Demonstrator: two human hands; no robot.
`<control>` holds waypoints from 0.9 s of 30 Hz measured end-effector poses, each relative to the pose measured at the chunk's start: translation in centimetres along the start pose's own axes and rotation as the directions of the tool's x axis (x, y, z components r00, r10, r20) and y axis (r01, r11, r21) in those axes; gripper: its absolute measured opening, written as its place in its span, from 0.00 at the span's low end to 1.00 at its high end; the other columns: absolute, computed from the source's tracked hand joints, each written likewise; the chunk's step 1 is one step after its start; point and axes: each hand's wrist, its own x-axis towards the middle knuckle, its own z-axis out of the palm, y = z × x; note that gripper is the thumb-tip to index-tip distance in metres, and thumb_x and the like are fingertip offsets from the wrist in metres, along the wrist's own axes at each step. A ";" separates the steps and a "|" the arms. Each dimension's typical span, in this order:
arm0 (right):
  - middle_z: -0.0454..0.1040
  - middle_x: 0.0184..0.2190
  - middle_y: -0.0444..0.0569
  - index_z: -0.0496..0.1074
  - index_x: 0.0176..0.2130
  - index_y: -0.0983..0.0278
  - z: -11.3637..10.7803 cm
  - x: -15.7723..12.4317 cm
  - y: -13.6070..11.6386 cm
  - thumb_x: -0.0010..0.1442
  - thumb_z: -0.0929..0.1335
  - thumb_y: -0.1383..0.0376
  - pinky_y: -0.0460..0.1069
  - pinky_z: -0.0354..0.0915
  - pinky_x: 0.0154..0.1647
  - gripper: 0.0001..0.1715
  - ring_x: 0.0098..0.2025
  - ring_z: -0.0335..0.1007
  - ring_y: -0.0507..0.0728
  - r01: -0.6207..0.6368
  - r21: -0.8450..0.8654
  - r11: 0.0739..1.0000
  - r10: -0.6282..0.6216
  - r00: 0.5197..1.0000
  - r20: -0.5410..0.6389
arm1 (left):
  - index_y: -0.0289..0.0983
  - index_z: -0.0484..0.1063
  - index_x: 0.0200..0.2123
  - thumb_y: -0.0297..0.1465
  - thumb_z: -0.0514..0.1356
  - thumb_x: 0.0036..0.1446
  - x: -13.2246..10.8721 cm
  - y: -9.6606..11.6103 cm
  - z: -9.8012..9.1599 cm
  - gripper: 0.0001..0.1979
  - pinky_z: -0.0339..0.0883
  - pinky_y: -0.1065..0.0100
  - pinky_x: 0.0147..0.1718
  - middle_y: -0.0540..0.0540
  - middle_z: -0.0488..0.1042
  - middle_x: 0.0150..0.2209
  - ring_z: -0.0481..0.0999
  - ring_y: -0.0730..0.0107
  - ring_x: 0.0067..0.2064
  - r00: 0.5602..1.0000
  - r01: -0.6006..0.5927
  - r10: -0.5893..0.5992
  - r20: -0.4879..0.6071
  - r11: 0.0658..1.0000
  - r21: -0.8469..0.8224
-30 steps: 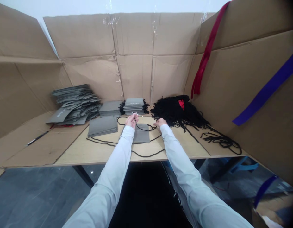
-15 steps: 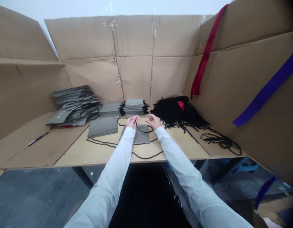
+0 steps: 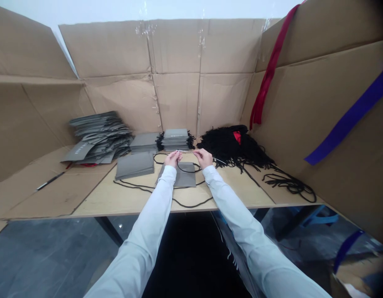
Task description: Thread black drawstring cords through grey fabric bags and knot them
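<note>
My left hand (image 3: 172,159) is closed in a pinch above the table, with a black cord (image 3: 179,167) hanging from its fingers. Opposite it, my right hand (image 3: 204,158) pinches a thin, light-coloured rod (image 3: 219,159), like a long needle. The rod runs between both hands and sticks out to the right of my right hand. Whether the cord is joined to the rod is too small to tell. Below my hands lies a grey paper bag (image 3: 187,179), flat and partly hidden by my left sleeve. Loops of black cord (image 3: 191,206) lie around it.
Grey flat bags (image 3: 135,166) are stacked to the left, with a larger leaning pile (image 3: 101,138) behind. A corded bag stack (image 3: 175,140) stands at the back. Black cords (image 3: 231,147) are heaped at right. A pen (image 3: 50,181) lies left. Cardboard walls (image 3: 175,49) enclose the table.
My right hand's fingers have closed on the rod. More of the rod now shows to the right of that hand. My left hand stays almost in place.
</note>
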 end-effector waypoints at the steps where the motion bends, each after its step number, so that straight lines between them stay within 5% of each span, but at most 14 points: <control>1: 0.69 0.29 0.47 0.71 0.32 0.64 0.0 0.0 0.0 0.54 0.60 0.62 0.45 0.58 0.35 0.13 0.30 0.62 0.51 0.004 -0.005 1.000 -0.004 1.000 -0.007 | 0.31 0.67 0.29 0.26 0.62 0.39 0.0 0.0 0.0 0.10 0.65 0.69 0.36 0.47 0.72 0.24 0.72 0.77 0.27 1.000 -0.003 0.003 0.003 1.000 0.002; 13: 0.69 0.27 0.47 0.71 0.29 0.64 0.1 0.1 0.3 0.53 0.61 0.62 0.44 0.59 0.33 0.11 0.30 0.63 0.51 0.089 0.001 0.996 -0.089 0.992 -0.093 | 0.30 0.67 0.27 0.24 0.62 0.38 -0.3 0.2 0.1 0.09 0.64 0.75 0.28 0.48 0.72 0.21 0.70 0.81 0.21 1.000 0.001 -0.001 0.003 0.998 -0.060; 22: 0.68 0.27 0.47 0.71 0.29 0.64 0.3 0.3 0.9 0.54 0.61 0.64 0.44 0.58 0.33 0.11 0.31 0.63 0.51 0.097 -0.079 0.992 -0.099 0.995 -0.029 | 0.29 0.68 0.31 0.22 0.64 0.36 0.1 0.4 -0.3 0.14 0.66 0.71 0.35 0.46 0.72 0.24 0.72 0.76 0.26 0.999 0.012 -0.014 -0.053 0.999 -0.035; 27: 0.67 0.28 0.48 0.70 0.30 0.65 0.4 0.4 1.2 0.54 0.60 0.67 0.46 0.57 0.37 0.11 0.34 0.61 0.53 0.100 -0.155 0.983 -0.093 0.994 0.056 | 0.31 0.69 0.35 0.23 0.65 0.33 -0.5 0.5 -0.2 0.20 0.68 0.67 0.36 0.43 0.73 0.32 0.73 0.73 0.28 0.997 -0.075 0.073 0.021 0.995 0.064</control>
